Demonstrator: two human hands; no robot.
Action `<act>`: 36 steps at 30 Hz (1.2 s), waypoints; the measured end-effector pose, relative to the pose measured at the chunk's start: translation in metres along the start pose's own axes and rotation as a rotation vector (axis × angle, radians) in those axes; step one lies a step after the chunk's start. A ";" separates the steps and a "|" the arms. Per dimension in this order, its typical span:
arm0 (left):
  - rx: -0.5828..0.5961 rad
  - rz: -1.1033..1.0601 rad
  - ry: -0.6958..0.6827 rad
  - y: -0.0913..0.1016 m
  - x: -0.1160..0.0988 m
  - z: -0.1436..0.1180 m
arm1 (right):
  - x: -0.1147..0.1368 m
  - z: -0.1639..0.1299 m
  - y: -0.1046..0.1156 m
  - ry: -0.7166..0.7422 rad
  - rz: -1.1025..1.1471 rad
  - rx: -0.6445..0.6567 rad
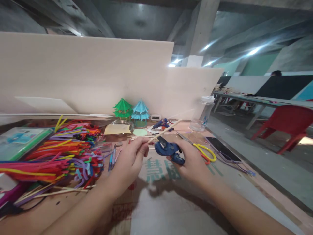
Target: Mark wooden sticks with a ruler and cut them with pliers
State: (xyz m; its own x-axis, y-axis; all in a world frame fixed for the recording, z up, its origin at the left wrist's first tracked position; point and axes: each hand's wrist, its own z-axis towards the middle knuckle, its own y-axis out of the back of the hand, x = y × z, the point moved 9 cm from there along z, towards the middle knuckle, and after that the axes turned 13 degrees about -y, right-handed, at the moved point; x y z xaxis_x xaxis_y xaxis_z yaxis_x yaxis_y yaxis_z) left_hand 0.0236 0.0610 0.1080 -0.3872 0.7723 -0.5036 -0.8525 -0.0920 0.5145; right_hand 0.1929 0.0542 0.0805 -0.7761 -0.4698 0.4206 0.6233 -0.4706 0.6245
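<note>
My left hand (130,158) pinches one end of a thin wooden stick (168,129) that slants up to the right. My right hand (189,161) grips blue-handled cutters (168,149), whose jaws sit around the stick close to my left fingers. Both hands hover over a sheet of cardboard (156,195) on the table.
A big heap of coloured pipe cleaners (61,150) lies at left with loose sticks (56,192) below it. Green (123,109) and blue (140,112) paper pagodas stand at the back by a blue glue gun (161,124). Yellow-handled scissors (204,150), a phone (222,149) and a plastic jar (202,114) lie right.
</note>
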 end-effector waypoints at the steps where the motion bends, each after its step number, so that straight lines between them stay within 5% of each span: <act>1: 0.022 -0.005 -0.014 -0.003 -0.002 0.001 | 0.000 0.000 -0.001 -0.005 -0.012 0.004; 15: 0.152 -0.017 -0.129 -0.012 -0.014 0.003 | 0.007 -0.003 0.010 0.087 -0.081 -0.057; 36: 0.163 -0.018 -0.224 -0.016 -0.030 -0.007 | 0.024 -0.006 0.032 0.244 -0.192 -0.200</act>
State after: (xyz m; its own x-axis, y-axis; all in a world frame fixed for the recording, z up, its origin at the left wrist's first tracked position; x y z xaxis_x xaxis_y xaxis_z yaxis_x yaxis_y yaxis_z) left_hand 0.0459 0.0353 0.1102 -0.2697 0.8941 -0.3575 -0.7837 0.0119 0.6210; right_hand 0.1948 0.0235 0.1066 -0.8505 -0.5111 0.1238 0.4931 -0.6933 0.5255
